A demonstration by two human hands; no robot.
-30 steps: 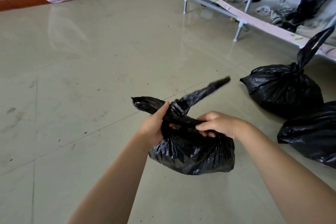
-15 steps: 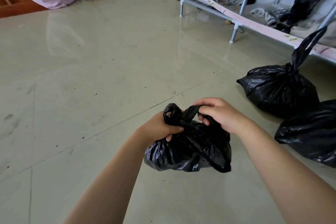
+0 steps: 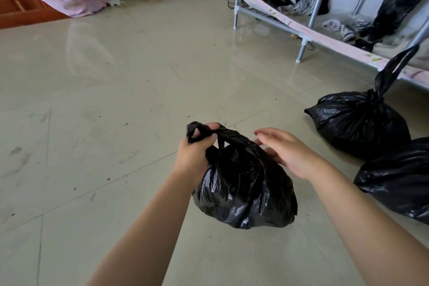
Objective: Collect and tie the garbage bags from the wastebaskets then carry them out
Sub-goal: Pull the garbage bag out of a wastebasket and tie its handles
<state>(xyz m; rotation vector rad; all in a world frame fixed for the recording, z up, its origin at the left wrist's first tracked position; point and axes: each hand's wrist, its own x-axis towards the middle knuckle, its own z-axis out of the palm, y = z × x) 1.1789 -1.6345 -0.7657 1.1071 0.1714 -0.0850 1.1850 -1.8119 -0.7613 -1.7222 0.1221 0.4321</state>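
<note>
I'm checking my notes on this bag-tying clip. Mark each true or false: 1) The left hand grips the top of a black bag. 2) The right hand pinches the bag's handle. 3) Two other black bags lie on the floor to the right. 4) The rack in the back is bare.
1) True: the left hand grips the gathered top of the black bag.
2) False: the right hand is open beside the bag.
3) True: a tied bag and another bag.
4) False: the rack holds clothes.
</note>
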